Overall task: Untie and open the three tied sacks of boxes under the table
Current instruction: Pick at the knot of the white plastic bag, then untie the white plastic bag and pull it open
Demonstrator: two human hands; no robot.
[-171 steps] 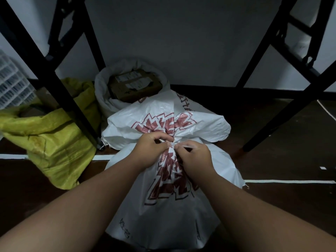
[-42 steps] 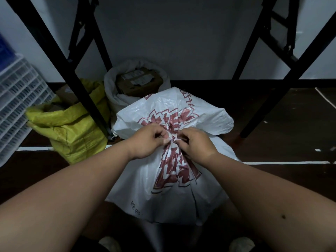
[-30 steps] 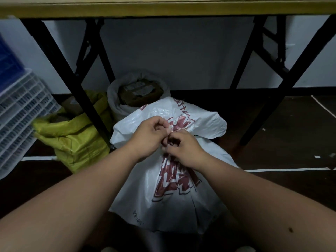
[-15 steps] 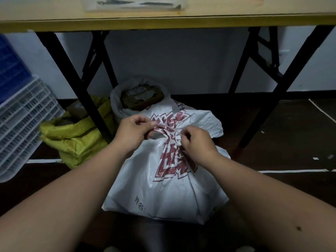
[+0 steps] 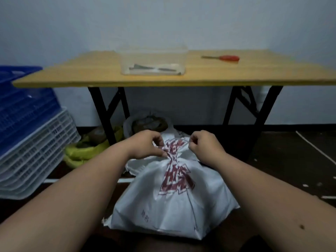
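Observation:
A white sack with red print (image 5: 172, 200) stands on the dark floor in front of me, its neck gathered at the top. My left hand (image 5: 147, 145) pinches the bunched neck from the left. My right hand (image 5: 203, 145) is curled to the right of the neck and pinches a thin white string that runs from it. Behind, under the table, a second white sack (image 5: 145, 123) stands open with a brown box showing. A yellow sack (image 5: 85, 151) lies open to the left by the table leg.
The wooden folding table (image 5: 236, 77) on black legs (image 5: 103, 113) carries a clear plastic tub (image 5: 153, 60) and a red-handled screwdriver (image 5: 222, 58). Stacked blue and white crates (image 5: 31, 135) stand at the left. White tape lines cross the floor.
My head has lifted and pulled back, so the tabletop is now in view. My hands have drawn apart at the sack's neck, the right one pulling a string out to the right.

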